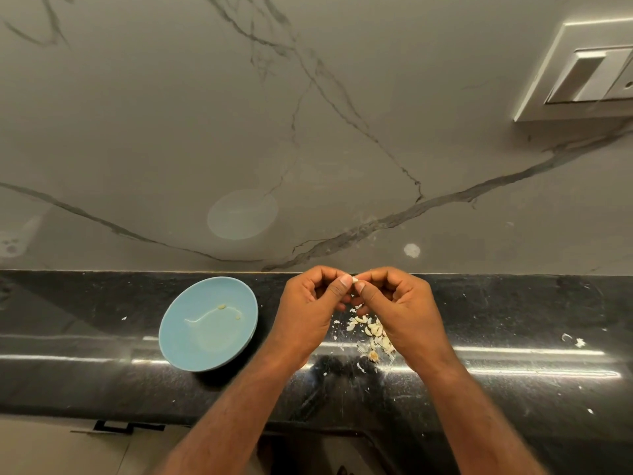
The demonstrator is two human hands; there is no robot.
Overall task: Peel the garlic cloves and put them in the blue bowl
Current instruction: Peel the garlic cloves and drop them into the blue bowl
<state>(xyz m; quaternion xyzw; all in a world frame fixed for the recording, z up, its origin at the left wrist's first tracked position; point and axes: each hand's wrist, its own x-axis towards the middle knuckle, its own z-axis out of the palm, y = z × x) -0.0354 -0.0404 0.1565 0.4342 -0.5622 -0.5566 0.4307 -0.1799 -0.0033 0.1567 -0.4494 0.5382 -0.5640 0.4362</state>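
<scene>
Both hands meet above the black counter, just right of the blue bowl (178, 337). My left hand (308, 303) and my right hand (400, 303) pinch a small white garlic clove (355, 279) between thumbs and curled fingers; only its tip shows. Inside the bowl lie two small pale garlic pieces (222, 306) near its far side. Beneath my hands a heap of garlic skins and loose cloves (371, 332) is scattered on the counter.
The black counter (513, 337) runs left to right, with white skin flecks strewn to the right. A grey marble wall (308, 132) rises right behind it, carrying a white switch plate (589, 73) at upper right. A cabinet handle (116, 427) shows below the counter's front edge.
</scene>
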